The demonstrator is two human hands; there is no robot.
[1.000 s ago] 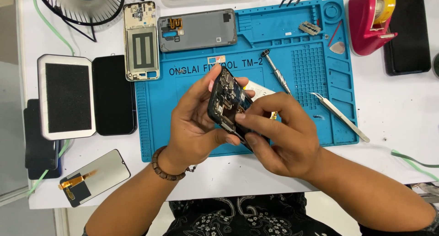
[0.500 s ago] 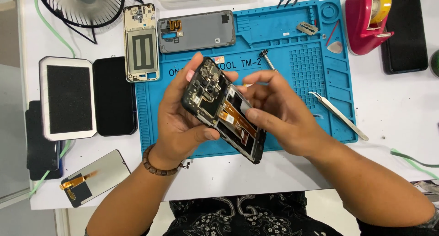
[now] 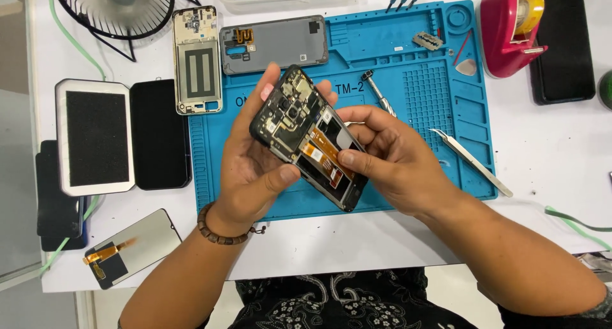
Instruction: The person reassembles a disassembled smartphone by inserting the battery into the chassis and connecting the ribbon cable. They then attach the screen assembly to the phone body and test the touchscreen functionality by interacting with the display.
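An opened phone (image 3: 309,138) is clasped by the left hand (image 3: 255,169); its orange flex is pinched by the right hand (image 3: 392,160) at 3 o'clock

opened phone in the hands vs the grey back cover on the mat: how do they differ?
The opened phone is held above the mat by both hands, tilted diagonally; the grey back cover lies flat and level on the blue mat, untouched. The opened phone shows dark boards and an orange flex cable; the grey back cover is mostly plain grey. Both are phone-sized rectangles.

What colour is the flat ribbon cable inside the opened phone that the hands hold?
Orange, running across the phone under the right hand thumb; clearest in the head view.
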